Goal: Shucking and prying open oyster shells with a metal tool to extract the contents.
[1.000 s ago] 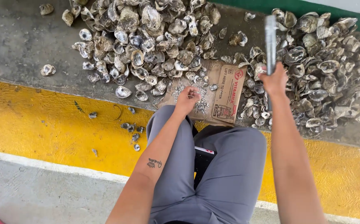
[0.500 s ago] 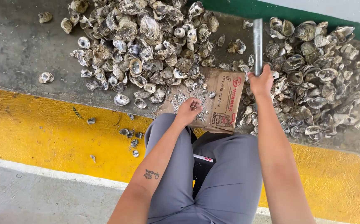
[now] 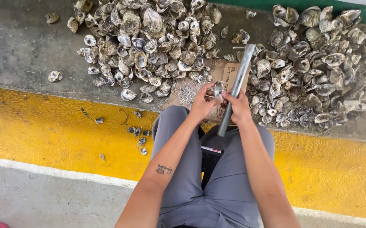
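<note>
My left hand and my right hand meet above my knees, over a flat piece of brown cardboard. An oyster shell sits between the fingers of both hands. My right hand also grips a grey metal bar, which slants from my lap up toward the far right. A large heap of oyster shells lies on the concrete ahead on the left. A second heap of shells lies on the right.
A yellow painted strip runs across the floor under my legs, with a few loose shell bits on it. A white line borders it. A green edge runs along the far side.
My right hand has come down from raised, tilting the bar, and joined my left hand. My left hand has lifted a shell off the cardboard.
</note>
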